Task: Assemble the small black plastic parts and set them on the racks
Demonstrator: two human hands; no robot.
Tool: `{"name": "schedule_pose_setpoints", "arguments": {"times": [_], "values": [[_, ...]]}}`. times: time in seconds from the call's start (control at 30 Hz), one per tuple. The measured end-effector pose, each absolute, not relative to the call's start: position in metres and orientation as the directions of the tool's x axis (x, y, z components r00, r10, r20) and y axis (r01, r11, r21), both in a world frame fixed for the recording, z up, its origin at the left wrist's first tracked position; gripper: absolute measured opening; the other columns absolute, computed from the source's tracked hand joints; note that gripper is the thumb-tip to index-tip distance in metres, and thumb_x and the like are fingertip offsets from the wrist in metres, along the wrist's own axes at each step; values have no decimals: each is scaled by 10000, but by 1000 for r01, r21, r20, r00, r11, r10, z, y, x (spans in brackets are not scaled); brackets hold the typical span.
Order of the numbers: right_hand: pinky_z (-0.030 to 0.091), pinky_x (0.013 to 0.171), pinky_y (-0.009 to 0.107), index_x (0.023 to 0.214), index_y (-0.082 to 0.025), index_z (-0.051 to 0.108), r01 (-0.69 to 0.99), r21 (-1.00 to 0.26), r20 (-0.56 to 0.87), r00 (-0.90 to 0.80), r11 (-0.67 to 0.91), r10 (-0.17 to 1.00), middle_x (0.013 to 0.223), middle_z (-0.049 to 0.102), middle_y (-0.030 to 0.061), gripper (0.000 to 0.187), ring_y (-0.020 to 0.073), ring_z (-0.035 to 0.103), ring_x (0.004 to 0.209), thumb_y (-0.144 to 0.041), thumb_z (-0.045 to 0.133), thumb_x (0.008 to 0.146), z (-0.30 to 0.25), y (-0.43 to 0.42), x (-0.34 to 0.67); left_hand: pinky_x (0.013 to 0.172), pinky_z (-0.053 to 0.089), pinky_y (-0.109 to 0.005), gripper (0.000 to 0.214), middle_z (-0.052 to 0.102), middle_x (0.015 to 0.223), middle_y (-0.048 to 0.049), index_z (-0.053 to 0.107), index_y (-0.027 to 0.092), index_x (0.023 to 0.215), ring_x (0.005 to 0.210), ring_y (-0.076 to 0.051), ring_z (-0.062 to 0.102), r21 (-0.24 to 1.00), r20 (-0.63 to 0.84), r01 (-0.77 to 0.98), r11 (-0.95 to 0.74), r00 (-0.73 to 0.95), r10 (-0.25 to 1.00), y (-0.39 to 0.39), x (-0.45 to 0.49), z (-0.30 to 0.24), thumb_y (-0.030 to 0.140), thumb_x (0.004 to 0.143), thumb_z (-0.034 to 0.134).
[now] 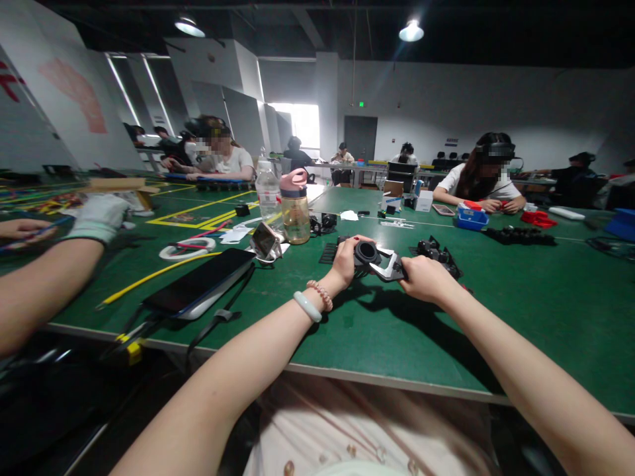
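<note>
Above the green tabletop, my left hand (pixel 348 259) is closed round a black part with a round ring opening (pixel 367 252). Opposite it, my right hand (pixel 424 277) is closed on a flat black piece (pixel 391 267) with a white or silver angular inset. The two pieces meet between my hands; whether they are joined I cannot tell. Behind my right hand lies a cluster of black parts (pixel 436 254). Close by my left hand is a dark comb-like piece (pixel 327 253), partly hidden. My fingertips are largely out of sight behind the parts.
Left of me are a tablet-like black device (pixel 201 284), a yellow cable (pixel 153 281), an amber bottle (pixel 296 215) and a clear bottle (pixel 268 188). A co-worker's gloved hand (pixel 102 215) is at far left. Ahead right are a blue bin (pixel 471 219) and black parts (pixel 518 236).
</note>
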State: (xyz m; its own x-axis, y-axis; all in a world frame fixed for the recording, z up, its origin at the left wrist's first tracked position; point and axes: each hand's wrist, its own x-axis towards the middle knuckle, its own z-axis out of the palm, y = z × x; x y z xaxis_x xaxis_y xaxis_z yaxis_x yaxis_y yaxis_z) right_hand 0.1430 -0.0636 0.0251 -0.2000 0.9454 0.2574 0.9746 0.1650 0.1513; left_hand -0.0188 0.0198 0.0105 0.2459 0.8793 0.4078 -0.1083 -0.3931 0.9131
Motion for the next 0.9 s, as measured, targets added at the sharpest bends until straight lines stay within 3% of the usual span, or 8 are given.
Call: {"name": "schedule_pose_setpoints", "arguments": {"times": [0.27,0.43,0.6,0.9], "values": [[373,634,276,876,-181,528,959,232,266,-224,164,938,862,612,85,262,218,565,792,-298,393,685,32,-59,158,466,448,-254,454,614,666,-63,577,80,869,574,-159,559,955,288,-232,-186,567,772,14,-22,15,401,727,289],[363,615,264,864,-182,526,949,243,279,-267,201,923,846,618,78,254,211,566,773,-294,399,675,33,-61,158,458,459,-296,467,605,648,-76,545,72,901,563,-185,565,956,246,-286,-65,665,705,11,-22,18,411,725,276],[361,608,259,861,-178,527,953,230,276,-258,197,926,834,617,82,248,212,569,768,-287,393,683,30,-61,156,457,450,-295,471,603,645,-67,544,72,906,532,-178,560,956,239,-288,-50,671,702,12,-23,16,410,725,270],[372,668,265,916,-155,524,971,180,226,-195,155,955,878,604,106,276,213,561,821,-269,401,698,29,-63,149,546,444,-244,446,622,696,-56,590,76,837,629,-148,556,949,302,-244,-201,511,805,15,-20,9,363,735,265]]}}
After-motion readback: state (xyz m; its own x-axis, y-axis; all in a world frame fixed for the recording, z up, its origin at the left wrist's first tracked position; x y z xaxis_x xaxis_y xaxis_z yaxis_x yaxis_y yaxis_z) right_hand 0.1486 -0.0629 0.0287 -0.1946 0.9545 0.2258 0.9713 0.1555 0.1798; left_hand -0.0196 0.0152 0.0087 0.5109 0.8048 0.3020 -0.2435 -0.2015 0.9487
